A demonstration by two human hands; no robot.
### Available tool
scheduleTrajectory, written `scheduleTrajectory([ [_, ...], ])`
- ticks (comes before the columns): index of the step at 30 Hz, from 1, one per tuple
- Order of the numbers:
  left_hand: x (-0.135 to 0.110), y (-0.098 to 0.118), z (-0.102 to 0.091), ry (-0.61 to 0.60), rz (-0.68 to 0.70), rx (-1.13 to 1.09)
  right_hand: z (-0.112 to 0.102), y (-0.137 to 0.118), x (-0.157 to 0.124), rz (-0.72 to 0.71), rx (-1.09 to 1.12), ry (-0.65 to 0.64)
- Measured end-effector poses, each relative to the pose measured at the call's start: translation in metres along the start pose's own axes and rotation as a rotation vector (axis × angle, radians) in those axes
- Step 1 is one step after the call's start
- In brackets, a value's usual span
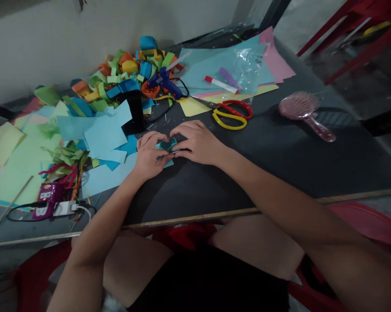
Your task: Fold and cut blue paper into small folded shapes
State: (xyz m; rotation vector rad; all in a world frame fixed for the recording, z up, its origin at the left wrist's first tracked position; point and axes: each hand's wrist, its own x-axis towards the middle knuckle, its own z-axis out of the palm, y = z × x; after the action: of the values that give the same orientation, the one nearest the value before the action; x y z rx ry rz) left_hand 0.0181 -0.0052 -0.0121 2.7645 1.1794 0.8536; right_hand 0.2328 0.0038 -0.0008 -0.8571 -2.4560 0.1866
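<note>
Right between both hands (150, 157) (198, 144), teal paper (168, 145).

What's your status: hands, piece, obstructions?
Left hand and right hand both holding small teal piece. Light-blue paper sheet by left hand. Scissors lie beyond right hand, not touching it.

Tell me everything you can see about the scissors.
The scissors have slim, metal-looking blades and two glossy loop handles, one red, one yellow. They lie flat, blades seemingly nearly closed and pointing upper left over yellow paper, handles on the dark tabletop. Neither the left hand nor the right hand touches them.
</note>
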Motion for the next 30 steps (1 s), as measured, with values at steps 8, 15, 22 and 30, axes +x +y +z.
scheduleTrajectory([
  [8, 0.0019, 0.0014, -0.0069, -0.083, 0.020, 0.096, 0.0022, -0.0012, 0.0020, -0.001, -0.049, -0.014],
  [15, 0.0005, 0.0008, -0.0044, -0.070, 0.036, 0.053, 0.0022, -0.0033, 0.0021, -0.007, -0.045, -0.039],
  [22, 0.0006, -0.0032, -0.0042, -0.047, -0.001, -0.013, 0.0010, 0.0007, 0.0010, 0.009, -0.016, -0.038],
  [30, 0.0005, -0.0032, -0.0102, -0.061, -0.069, 0.116, 0.0038, -0.0023, -0.0011, 0.009, -0.105, -0.020],
])
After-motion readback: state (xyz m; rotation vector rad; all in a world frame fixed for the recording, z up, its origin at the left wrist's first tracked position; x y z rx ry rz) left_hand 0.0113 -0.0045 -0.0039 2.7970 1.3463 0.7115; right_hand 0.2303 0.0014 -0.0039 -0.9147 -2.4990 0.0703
